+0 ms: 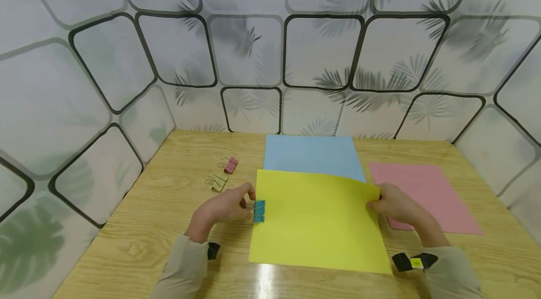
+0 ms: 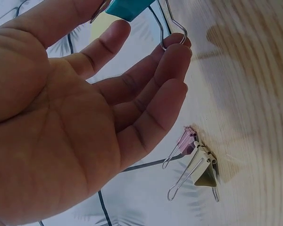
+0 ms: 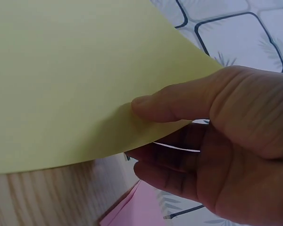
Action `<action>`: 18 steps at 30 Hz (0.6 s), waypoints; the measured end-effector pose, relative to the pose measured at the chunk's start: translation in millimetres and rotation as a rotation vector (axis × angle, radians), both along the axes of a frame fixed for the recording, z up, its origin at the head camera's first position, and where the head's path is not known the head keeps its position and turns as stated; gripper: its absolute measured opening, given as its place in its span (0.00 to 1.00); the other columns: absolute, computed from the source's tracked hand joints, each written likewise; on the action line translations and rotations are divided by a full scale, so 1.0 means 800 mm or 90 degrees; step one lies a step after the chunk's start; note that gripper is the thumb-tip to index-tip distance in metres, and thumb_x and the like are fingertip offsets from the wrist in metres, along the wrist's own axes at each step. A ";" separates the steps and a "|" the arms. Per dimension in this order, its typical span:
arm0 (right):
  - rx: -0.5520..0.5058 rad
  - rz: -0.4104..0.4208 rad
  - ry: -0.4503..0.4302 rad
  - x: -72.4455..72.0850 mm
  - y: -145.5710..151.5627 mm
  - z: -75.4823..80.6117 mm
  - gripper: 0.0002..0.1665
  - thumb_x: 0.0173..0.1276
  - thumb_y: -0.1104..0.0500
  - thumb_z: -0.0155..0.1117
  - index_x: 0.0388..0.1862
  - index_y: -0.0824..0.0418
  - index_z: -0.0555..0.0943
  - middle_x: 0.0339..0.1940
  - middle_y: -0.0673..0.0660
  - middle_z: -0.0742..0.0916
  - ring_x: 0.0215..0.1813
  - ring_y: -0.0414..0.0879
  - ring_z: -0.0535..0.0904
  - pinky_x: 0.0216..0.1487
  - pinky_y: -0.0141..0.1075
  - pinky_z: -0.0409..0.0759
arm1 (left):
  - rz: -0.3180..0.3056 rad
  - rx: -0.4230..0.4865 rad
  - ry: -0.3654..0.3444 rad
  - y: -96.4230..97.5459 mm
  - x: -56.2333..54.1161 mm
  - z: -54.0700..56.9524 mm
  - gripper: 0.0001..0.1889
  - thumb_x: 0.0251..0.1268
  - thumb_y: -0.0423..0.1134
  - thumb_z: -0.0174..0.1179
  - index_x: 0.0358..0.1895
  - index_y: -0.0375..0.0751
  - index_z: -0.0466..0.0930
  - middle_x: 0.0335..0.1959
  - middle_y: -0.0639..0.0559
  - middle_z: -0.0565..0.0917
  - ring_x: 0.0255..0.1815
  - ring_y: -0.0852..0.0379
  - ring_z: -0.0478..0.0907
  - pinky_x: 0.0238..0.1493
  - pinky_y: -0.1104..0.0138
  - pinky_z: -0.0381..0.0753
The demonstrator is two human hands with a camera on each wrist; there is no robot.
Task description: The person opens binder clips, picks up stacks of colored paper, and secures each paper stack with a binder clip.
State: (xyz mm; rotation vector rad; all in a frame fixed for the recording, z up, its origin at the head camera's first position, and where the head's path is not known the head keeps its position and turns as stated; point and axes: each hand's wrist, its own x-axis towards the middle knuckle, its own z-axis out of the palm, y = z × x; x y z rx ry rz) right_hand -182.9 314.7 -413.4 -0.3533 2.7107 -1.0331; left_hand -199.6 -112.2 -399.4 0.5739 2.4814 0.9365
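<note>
A yellow sheet of paper (image 1: pixel 317 224) is held slightly raised at its right side, which bows upward. A teal binder clip (image 1: pixel 259 211) sits on its left edge. My left hand (image 1: pixel 226 205) holds the clip, its fingertips by the wire handles; in the left wrist view the teal clip (image 2: pixel 129 7) is partly cut off at the top. With thumb above and fingers beneath, my right hand (image 1: pixel 397 203) pinches the sheet's right edge near the far corner. The right wrist view shows the thumb lying flat on the yellow paper (image 3: pixel 85 84).
Left of the sheet lie a pink binder clip (image 1: pixel 230 164) and a pale yellow binder clip (image 1: pixel 218 182). Blue paper (image 1: pixel 313 153) lies behind, partly covered by the yellow sheet. Pink paper (image 1: pixel 431 195) is at the right. A patterned wall (image 1: pixel 253 55) borders the wooden table (image 1: pixel 139 224).
</note>
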 end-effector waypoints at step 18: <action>0.075 -0.012 -0.010 0.000 -0.004 -0.005 0.16 0.62 0.63 0.66 0.22 0.59 0.67 0.16 0.47 0.63 0.19 0.40 0.58 0.21 0.31 0.61 | -0.006 -0.015 -0.027 0.002 0.003 0.003 0.15 0.63 0.34 0.67 0.47 0.41 0.70 0.37 0.48 0.81 0.35 0.53 0.74 0.35 0.62 0.73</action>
